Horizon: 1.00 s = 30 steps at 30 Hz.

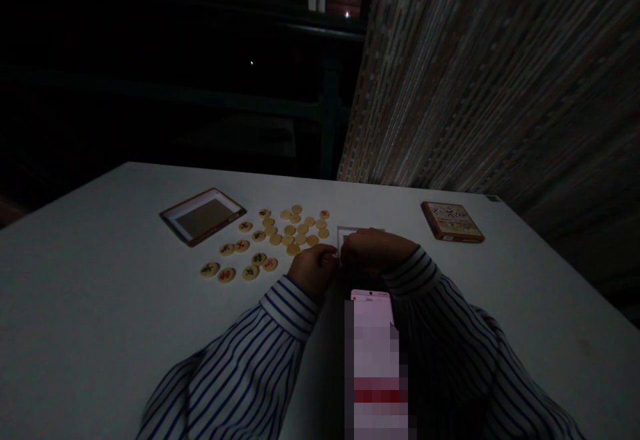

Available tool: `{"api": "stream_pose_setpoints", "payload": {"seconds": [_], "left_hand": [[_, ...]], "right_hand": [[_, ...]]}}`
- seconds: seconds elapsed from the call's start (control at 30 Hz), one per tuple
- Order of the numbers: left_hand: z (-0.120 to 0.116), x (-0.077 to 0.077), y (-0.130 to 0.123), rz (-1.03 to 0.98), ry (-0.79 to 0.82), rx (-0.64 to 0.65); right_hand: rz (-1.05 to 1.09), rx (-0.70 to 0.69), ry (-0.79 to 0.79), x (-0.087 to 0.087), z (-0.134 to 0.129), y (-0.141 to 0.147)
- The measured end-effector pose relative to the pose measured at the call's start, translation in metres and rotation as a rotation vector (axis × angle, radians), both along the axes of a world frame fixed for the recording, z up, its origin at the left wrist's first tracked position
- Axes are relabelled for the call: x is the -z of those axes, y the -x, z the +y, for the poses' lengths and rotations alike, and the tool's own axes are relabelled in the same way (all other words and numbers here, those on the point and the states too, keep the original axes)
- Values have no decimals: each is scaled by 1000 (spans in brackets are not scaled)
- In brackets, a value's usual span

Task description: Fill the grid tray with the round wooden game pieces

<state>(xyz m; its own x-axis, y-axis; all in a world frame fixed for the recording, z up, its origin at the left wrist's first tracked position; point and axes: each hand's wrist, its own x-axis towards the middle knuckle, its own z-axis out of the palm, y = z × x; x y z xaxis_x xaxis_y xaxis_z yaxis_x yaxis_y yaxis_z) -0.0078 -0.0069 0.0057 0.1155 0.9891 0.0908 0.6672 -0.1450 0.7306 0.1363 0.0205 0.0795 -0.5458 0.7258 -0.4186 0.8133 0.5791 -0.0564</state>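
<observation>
Both my hands are close together at the middle of the table, over a shallow white-rimmed tray (345,229) that my right hand largely covers. My left hand (313,272) is closed, its fingers curled by the tray's left edge; what they grip is hidden. Bent at the wrist, my right hand (379,251) is closed too, its fingertips pointing down and left, and I cannot make out what is in them. Just left of the hands lie many round wooden Chinese chess pieces (289,230), some showing red or black characters, others blank side up.
An open shallow box half (204,217) with a brown rim lies at the back left. A printed flat box (453,221) sits at the right. Below my hands is a lit phone (373,295), its screen blurred. A string curtain (425,80) hangs behind the white table (100,280).
</observation>
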Motion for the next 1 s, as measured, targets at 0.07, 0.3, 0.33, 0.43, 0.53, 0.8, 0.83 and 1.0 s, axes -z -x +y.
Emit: {"api": "stream_pose_setpoints", "payload": {"seconds": [0.07, 0.3, 0.33, 0.43, 0.53, 0.8, 0.83, 1.0], "left_hand": [[0, 0, 0, -11, 0, 0], [0, -3, 0, -9, 20, 12], [0, -3, 0, -4, 16, 15], [0, -3, 0, -8, 15, 24], [0, -2, 0, -6, 14, 17], [-1, -4, 0, 1, 6, 8], [-1, -4, 0, 1, 10, 11], [0, -2, 0, -1, -16, 5]], "right_hand": [[6, -2, -4, -1, 0, 0], [25, 17, -9, -5, -4, 1], [23, 21, -10, -5, -4, 1], [18, 19, 1, -5, -3, 1], [17, 6, 0, -3, -2, 0], [22, -15, -21, 2, -1, -2], [25, -20, -28, 2, -1, -2], [56, 23, -16, -1, 1, -7]]}}
